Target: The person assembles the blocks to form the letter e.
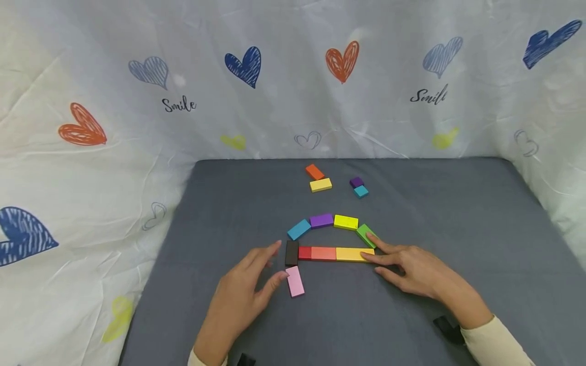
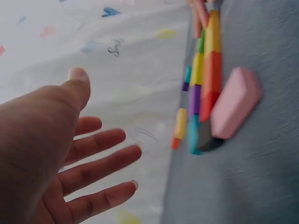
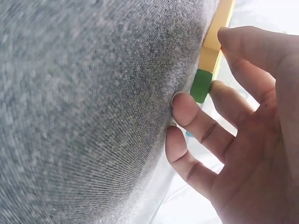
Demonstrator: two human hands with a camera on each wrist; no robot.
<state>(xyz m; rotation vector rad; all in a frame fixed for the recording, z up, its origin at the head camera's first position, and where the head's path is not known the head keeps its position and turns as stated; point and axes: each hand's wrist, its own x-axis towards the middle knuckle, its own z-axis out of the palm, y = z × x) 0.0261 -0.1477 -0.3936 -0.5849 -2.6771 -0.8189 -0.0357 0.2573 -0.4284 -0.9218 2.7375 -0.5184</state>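
Lying between hands (image 1: 242, 287) (image 1: 416, 269): straight block row (image 1: 323, 253), curved row (image 1: 322, 220) just beyond.

In the head view, we lose part of the green block (image 1: 363, 232) and the amber block (image 1: 349, 255) under the fingertips of the right hand (image 1: 414, 267). The bottom edge cuts off both cream sleeves (image 1: 496, 343) and a black object (image 1: 246, 360) we cannot identify. From the left wrist, we find the pink block (image 2: 237, 102) blurred, covering part of the charcoal block (image 2: 204, 136). From the right wrist, we catch only a teal scrap (image 3: 189, 134) behind fingers.
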